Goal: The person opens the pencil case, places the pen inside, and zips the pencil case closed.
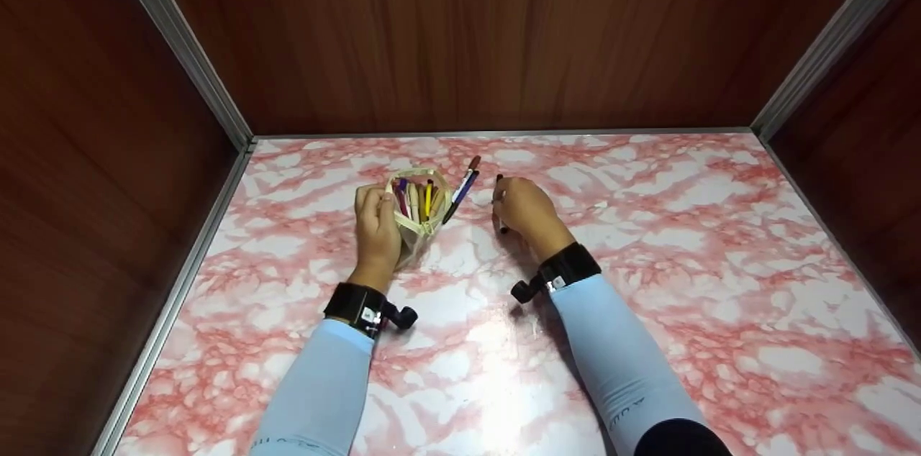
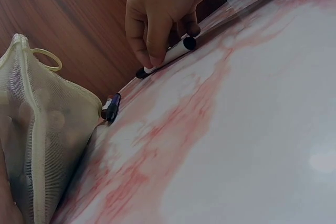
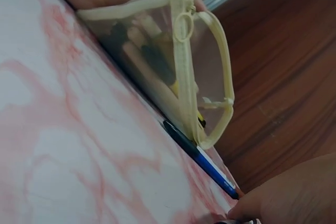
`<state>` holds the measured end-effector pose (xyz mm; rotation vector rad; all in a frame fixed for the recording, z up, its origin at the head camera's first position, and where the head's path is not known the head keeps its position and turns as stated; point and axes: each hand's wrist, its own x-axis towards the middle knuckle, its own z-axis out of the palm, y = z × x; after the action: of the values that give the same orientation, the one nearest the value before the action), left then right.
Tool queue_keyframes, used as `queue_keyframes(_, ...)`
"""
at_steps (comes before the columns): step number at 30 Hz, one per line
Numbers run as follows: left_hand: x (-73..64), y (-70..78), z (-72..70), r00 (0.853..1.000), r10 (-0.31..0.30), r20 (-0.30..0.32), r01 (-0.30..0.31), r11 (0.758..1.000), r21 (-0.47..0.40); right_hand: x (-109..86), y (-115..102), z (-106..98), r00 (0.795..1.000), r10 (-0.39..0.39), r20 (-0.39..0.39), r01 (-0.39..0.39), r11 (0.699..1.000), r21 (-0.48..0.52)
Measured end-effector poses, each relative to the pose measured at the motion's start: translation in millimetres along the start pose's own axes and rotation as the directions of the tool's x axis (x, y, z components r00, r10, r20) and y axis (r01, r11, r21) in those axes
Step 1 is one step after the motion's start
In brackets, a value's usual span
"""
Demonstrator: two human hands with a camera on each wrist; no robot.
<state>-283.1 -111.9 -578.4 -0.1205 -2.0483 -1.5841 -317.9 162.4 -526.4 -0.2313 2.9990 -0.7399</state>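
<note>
My left hand (image 1: 377,229) grips the side of a pale yellow mesh pencil pouch (image 3: 182,72), holding its zip mouth spread. Several pens and markers (image 1: 417,203) stand inside, one of them bright yellow. To the right, my right hand (image 1: 531,213) pinches a white marker with black ends (image 2: 177,52), which lies low along the tabletop in the left wrist view. Between pouch and right hand lie a blue pen with a black end (image 1: 460,198) and a white marker with a red-brown cap (image 1: 474,162), side by side.
The tabletop (image 1: 647,341) has a red and white marbled surface. Dark wood-grain panels (image 1: 504,32) enclose it at the back and both sides, with metal strips along the edges. Each wrist wears a black strap with a small camera (image 1: 404,317).
</note>
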Motion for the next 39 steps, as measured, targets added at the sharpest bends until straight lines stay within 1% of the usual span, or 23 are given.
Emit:
queue_keyframes(5,-1.3,0.7,-1.1,1.0,-0.026,0.014,0.026,1.0,0.0,-0.5,1.7,-3.0,1.0,0.022,-0.003,-0.022,1.0,-0.01)
queue_keyframes(10,-0.4,0.5,-0.6,1.0,-0.022,0.019,0.022,1.0,-0.005,-0.8,3.3,-2.7,0.999,0.029,-0.018,-0.029,0.999,0.017)
queue_keyframes(13,0.3,-0.6,0.0,1.0,-0.014,0.016,0.014,1.0,-0.011,-0.3,4.7,-2.3,0.999,0.029,-0.04,-0.027,0.998,0.048)
queue_keyframes(16,0.8,-1.4,0.4,1.0,-0.001,0.012,0.002,1.0,-0.018,0.1,5.6,-2.2,0.997,0.028,-0.068,-0.02,0.992,0.123)
queue_keyframes(19,1.3,-2.4,0.7,1.0,0.012,0.006,-0.012,1.0,-0.02,1.9,5.7,-1.7,0.992,0.027,-0.121,0.001,0.975,0.224)
queue_keyframes(22,1.5,-3.7,0.7,1.0,0.023,0.002,-0.022,0.999,-0.023,3.4,2.2,-1.5,0.984,0.042,-0.172,0.025,0.93,0.367)
queue_keyframes(24,1.8,-5.0,0.9,0.999,0.033,-0.001,-0.033,0.999,-0.03,4.2,-2.2,-0.9,0.977,0.056,-0.204,0.046,0.885,0.464)
queue_keyframes(27,2.1,-6.1,0.8,0.999,0.042,-0.006,-0.042,0.998,-0.047,5.1,-11.9,2.5,0.97,0.064,-0.234,0.095,0.788,0.609)
queue_keyframes(30,1.7,-5.1,0.9,0.999,0.037,-0.01,-0.037,0.998,-0.05,4.8,-23.4,8.0,0.967,0.054,-0.25,0.148,0.681,0.717)
queue_keyframes(31,1.4,-4.3,0.8,0.999,0.032,-0.008,-0.032,0.998,-0.047,4.2,-27.7,9.8,0.966,0.049,-0.253,0.161,0.65,0.742)
queue_keyframes(33,0.8,-2.5,0.6,1.0,0.025,-0.006,-0.025,0.999,-0.039,2.6,-35.9,13.1,0.965,0.042,-0.258,0.181,0.607,0.774)
queue_keyframes(34,0.4,-1.5,0.5,1.0,0.019,-0.003,-0.019,0.999,-0.032,1.2,-40.0,14.4,0.965,0.041,-0.259,0.185,0.592,0.784)
queue_keyframes(36,-0.2,0.1,0.1,1.0,0.005,0.003,-0.005,1.0,-0.017,-1.5,-47.2,17.1,0.964,0.036,-0.264,0.195,0.58,0.791)
queue_keyframes(39,-0.6,1.5,-0.6,1.0,-0.014,0.019,0.014,1.0,-0.002,-3.9,-54.7,22.2,0.962,0.032,-0.273,0.206,0.574,0.793)
